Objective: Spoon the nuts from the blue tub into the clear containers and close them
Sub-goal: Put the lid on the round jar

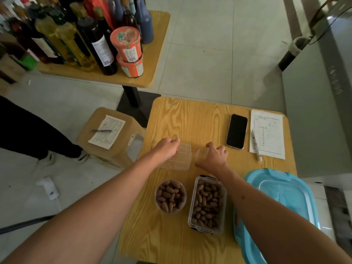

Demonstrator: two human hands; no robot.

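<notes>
Light-blue tub (282, 189), brown nuts (206, 204)

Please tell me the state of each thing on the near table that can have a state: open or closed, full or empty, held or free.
round container: open, holds nuts
rectangular container: open, full of nuts
rectangular lid: off, flat on table, left hand on it
round lid: off, gripped by right hand
blue tub: lid on
phone: screen dark
</notes>
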